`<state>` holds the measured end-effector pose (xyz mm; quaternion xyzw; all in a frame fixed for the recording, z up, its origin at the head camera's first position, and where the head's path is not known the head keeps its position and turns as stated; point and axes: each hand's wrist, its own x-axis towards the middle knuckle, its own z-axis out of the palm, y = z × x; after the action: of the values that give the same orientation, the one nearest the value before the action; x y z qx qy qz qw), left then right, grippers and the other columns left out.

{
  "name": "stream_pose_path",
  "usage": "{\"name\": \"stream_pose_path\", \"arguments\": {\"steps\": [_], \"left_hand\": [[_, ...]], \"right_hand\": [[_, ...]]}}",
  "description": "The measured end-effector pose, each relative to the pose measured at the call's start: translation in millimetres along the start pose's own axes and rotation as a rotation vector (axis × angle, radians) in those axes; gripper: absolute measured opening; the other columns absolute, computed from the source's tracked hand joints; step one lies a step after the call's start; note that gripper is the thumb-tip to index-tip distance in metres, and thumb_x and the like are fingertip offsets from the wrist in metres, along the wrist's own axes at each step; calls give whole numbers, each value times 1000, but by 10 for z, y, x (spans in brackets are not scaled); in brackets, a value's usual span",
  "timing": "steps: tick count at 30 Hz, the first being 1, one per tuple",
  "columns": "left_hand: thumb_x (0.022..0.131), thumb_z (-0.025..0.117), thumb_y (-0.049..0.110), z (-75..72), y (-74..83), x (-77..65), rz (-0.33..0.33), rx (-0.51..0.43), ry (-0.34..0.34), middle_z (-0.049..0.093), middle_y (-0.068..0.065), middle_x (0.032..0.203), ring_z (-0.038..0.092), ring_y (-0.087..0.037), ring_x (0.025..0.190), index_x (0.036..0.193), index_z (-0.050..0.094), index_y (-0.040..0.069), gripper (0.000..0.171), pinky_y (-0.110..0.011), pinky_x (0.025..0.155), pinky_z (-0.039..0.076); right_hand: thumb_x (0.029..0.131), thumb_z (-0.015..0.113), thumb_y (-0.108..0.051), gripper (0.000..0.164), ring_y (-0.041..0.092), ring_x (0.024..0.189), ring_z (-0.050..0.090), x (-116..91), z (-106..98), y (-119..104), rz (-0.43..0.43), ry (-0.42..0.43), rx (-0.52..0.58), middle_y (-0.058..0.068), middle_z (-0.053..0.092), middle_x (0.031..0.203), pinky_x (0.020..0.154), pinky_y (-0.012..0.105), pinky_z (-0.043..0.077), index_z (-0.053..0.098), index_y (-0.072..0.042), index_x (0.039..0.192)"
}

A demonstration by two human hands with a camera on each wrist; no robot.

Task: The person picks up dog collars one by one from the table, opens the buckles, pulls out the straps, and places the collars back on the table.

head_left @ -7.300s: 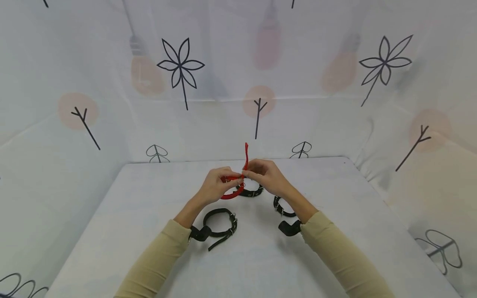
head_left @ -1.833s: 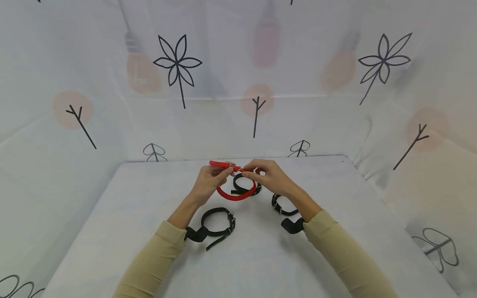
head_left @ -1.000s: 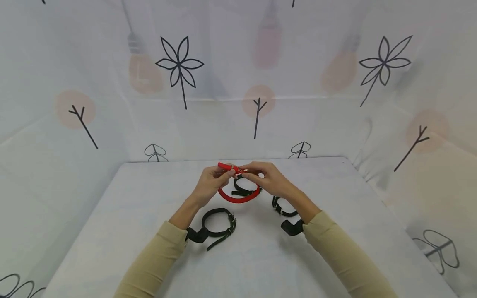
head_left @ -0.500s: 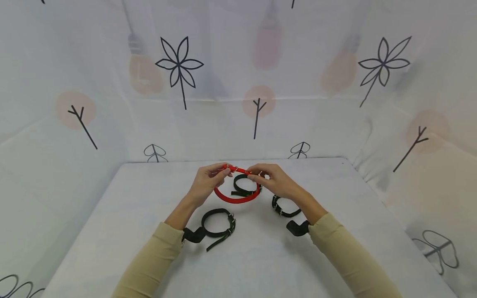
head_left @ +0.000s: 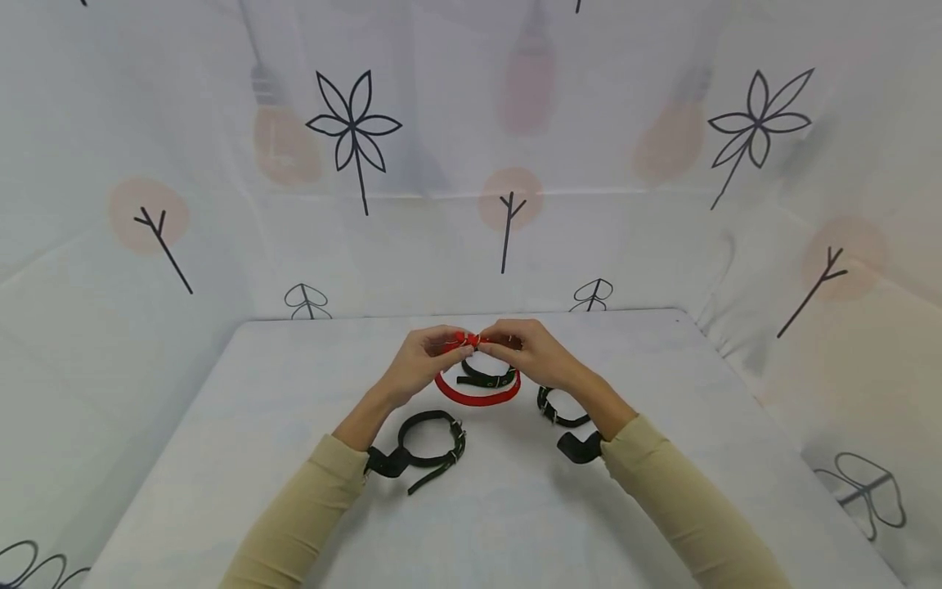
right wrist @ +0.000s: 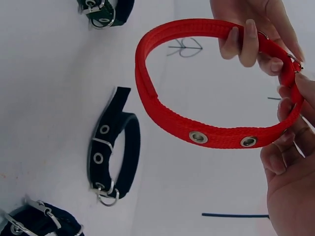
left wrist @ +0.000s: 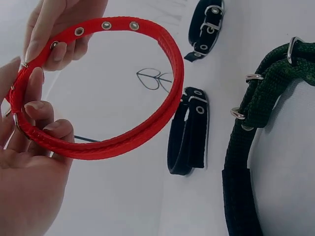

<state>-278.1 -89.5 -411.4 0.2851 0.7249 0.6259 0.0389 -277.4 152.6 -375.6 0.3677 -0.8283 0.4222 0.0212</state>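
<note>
A red pet collar with metal eyelets hangs in a loop above the table, held by both hands. In the head view the left hand pinches it left of its buckle, and the right hand pinches it just to the right. In the left wrist view the collar forms a wide ring; the left hand curls its fingers round the buckle end. The right wrist view shows the collar's eyelets facing the camera, with the right hand gripping near the metal buckle. The fingers partly cover the buckle.
Three dark collars lie on the white table: one front left with its tail out, one behind the red collar, one by the right forearm. Patterned cloth stands behind the table.
The red strap end that stood upright earlier now lies at the buckle between the hands. The hands spread slightly half a second ago and have since drawn together again.
</note>
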Motion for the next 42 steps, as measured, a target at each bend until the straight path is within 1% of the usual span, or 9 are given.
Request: {"name": "stream_pose_path", "arguments": {"steps": [5, 12, 18, 24, 26, 30, 34, 39, 42], "left_hand": [[96, 74, 19, 2, 14, 17, 7, 23, 1, 73, -7, 107, 66, -30, 93, 123, 71, 14, 27, -35, 76, 52], [97, 73, 16, 2, -16, 23, 15, 33, 10, 63, -4, 79, 51, -18, 67, 115, 75, 10, 19, -31, 57, 41], [96, 74, 16, -64, -23, -22, -16, 8, 71, 48, -4, 65, 46, -18, 63, 113, 76, 9, 18, -30, 59, 35], [96, 75, 21, -93, 15, -29, -17, -3, 81, 50, -5, 68, 46, -19, 65, 114, 76, 11, 21, -30, 61, 37], [97, 74, 22, -95, 31, -31, -23, -7, 103, 58, -5, 75, 48, -19, 70, 114, 76, 11, 21, -31, 65, 43], [98, 73, 22, -120, 62, -41, -23, -12, 146, 71, -6, 93, 50, -18, 77, 113, 76, 10, 20, -29, 68, 46], [98, 73, 21, -159, 60, -47, -6, -16, 157, 72, -7, 94, 48, -17, 70, 114, 75, 10, 20, -26, 61, 41], [97, 74, 20, -226, 31, -70, 17, 33, 149, 71, -6, 90, 53, -31, 69, 113, 76, 9, 20, -28, 55, 36], [96, 75, 19, -289, 9, -99, 20, 74, 154, 72, -6, 88, 61, -39, 77, 113, 76, 10, 19, -27, 60, 42]], "right_hand": [[101, 68, -18, 14, 18, 80, 59, 13, 2, -8, -9, -1, -1, -6, 71, 97, 71, 30, 52, 76, -15, 112], [100, 70, -23, 12, 16, 80, 59, 8, 4, -15, 14, -13, -48, -7, 70, 93, 72, 31, 51, 76, -16, 107], [99, 71, -22, 12, 17, 78, 57, -67, -44, 6, 68, -1, -63, -5, 68, 89, 70, 31, 50, 76, -13, 106], [98, 72, -20, 12, 18, 73, 54, -88, -76, 13, 43, -14, -53, -4, 66, 85, 65, 29, 46, 76, -12, 105], [98, 72, -20, 11, 18, 73, 54, -85, -82, 12, 35, -20, -58, -4, 65, 84, 65, 28, 45, 77, -12, 104], [98, 71, -19, 9, 18, 74, 55, -94, -99, 21, 49, -24, -68, -4, 65, 85, 66, 28, 47, 77, -13, 104], [98, 71, -16, 11, 17, 80, 60, -121, -135, 35, 68, -15, -85, -4, 70, 92, 72, 30, 53, 76, -11, 107], [100, 69, -19, 14, 16, 85, 64, -177, -219, 73, 99, 19, -118, -4, 72, 97, 78, 32, 55, 75, -12, 111], [101, 68, -21, 16, 16, 84, 66, -224, -292, 115, 120, 61, -131, -3, 72, 95, 76, 34, 55, 74, -11, 112]]}}
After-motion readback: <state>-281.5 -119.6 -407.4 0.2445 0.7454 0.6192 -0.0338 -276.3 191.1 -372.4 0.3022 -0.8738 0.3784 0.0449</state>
